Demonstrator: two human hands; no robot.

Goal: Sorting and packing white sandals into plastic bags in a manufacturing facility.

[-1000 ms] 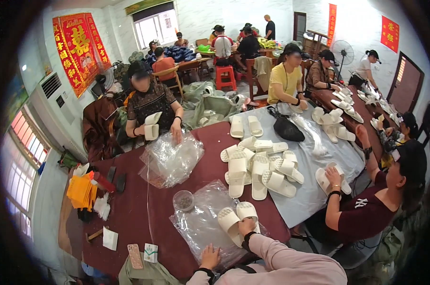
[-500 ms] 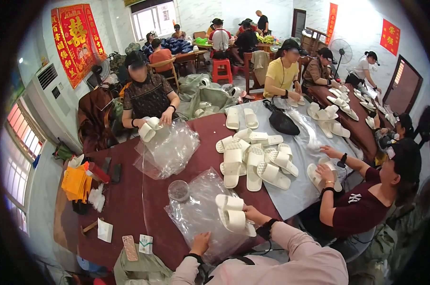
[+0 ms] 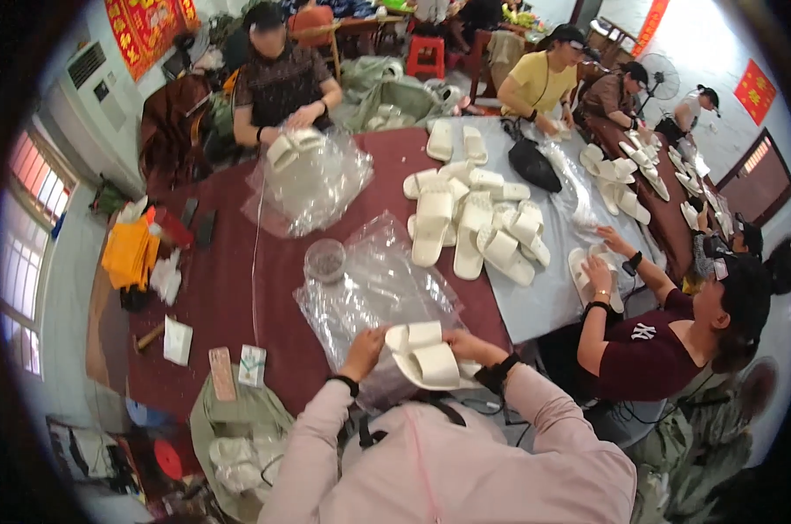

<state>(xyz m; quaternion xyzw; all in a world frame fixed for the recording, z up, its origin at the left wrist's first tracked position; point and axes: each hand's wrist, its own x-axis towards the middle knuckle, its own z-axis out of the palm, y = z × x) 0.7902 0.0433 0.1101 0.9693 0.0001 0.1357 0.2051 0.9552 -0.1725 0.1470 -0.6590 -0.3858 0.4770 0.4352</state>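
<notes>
A pair of white slippers (image 3: 432, 360) is held over the near edge of the table, in front of my body. My right hand (image 3: 470, 348) grips the pair from its right side. At its left edge, my left hand (image 3: 366, 351) is closed with fingertips against the slippers; its fingers are partly hidden. Under and beyond them lie clear plastic bags (image 3: 373, 284), flat on the dark red table cover. A round clear container (image 3: 325, 260) sits on the bags' far left corner. Farther right is a heap of white slippers (image 3: 474, 214).
At the left lie orange packets (image 3: 130, 255), a hammer (image 3: 149, 337), a phone (image 3: 222, 374) and a small card (image 3: 253, 365). Opposite, a co-worker (image 3: 286, 83) handles slippers over plastic bags. Another co-worker (image 3: 644, 349) sits close on my right. A black bag (image 3: 535, 164) lies beyond the heap.
My left hand has moved up from the plastic bags to the slippers' left edge. The right hand has brought the pair lower and turned it. The view has tilted downward.
</notes>
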